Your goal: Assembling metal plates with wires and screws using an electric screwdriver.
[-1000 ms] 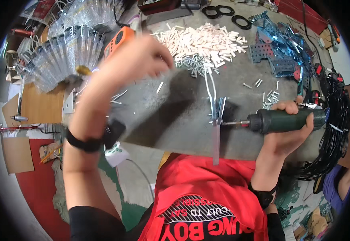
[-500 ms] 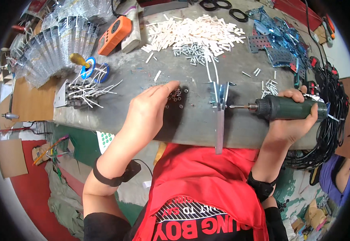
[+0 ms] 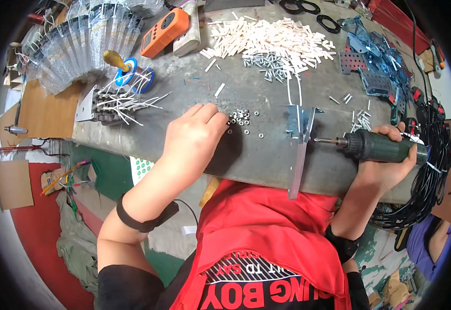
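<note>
Across a crowded workroom stretches a grey desk [image 3: 173, 116], its near edge bending because of the wide lens. On its far left lies a big row of packages in clear bubble wrap [image 3: 80, 44], and at the right edge hangs a thick bundle of black cables [image 3: 432, 175]. At the far middle a wide heap of small white pieces [image 3: 274, 39] is spread; to the right of it lie blue metal plates [image 3: 383, 64], in disorder.

Near the right end of the desk is the dark green electric screwdriver [image 3: 385, 146]. The right hand [image 3: 383, 173] is closed around its body. Its long axis runs from right to left, almost level across the view; the bit points left, and its tip is just beside a metal bracket [image 3: 299, 124], with a small gap between them. This bracket has its own long axis from far to near, so it stands crosswise to the screwdriver. From it a pale strip [image 3: 297, 168] goes toward the person and reaches the near edge of the desk. Two white wires [image 3: 293, 90] extend from the far end of the bracket toward the heap.

An orange device [image 3: 166, 32] lies tilted at the upper left. Silver screws [image 3: 264, 66] are gathered at the heap's near border. Smallest are the metal nuts [image 3: 242, 118], scattered left of the bracket. The left hand [image 3: 194, 137] is beside them, its fingers bent and close together; whether it pinches a nut, I cannot tell.
</note>
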A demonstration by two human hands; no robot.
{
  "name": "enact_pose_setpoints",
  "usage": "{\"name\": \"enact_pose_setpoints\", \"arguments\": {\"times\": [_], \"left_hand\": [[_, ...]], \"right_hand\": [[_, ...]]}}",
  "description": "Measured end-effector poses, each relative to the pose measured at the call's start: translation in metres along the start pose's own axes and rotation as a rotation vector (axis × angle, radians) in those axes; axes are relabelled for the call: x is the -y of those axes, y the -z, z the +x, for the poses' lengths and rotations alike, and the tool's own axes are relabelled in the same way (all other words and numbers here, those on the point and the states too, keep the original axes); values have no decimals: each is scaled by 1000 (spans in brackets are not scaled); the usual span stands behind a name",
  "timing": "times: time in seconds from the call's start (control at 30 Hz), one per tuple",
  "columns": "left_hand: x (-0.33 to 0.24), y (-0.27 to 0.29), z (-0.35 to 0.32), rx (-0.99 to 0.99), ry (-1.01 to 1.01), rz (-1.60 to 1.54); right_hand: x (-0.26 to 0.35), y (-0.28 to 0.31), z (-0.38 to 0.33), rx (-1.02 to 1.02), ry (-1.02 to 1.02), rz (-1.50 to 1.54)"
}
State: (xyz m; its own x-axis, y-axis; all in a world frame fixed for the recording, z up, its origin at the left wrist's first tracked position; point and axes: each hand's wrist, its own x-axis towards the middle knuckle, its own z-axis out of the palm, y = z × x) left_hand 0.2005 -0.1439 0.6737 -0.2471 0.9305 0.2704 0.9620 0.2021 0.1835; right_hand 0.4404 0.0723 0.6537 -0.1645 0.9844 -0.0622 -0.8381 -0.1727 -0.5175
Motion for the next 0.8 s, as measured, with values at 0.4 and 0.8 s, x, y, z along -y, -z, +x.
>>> {"name": "enact_pose_setpoints", "arguments": {"times": [0.4, 0.8], "left_hand": [[-11, 7, 13, 91, -2, 144], [-2, 7, 1, 203, -97, 175]], "right_hand": [[-8, -10, 1, -1, -55, 106], [-10, -5, 2, -18, -18, 33]]}}
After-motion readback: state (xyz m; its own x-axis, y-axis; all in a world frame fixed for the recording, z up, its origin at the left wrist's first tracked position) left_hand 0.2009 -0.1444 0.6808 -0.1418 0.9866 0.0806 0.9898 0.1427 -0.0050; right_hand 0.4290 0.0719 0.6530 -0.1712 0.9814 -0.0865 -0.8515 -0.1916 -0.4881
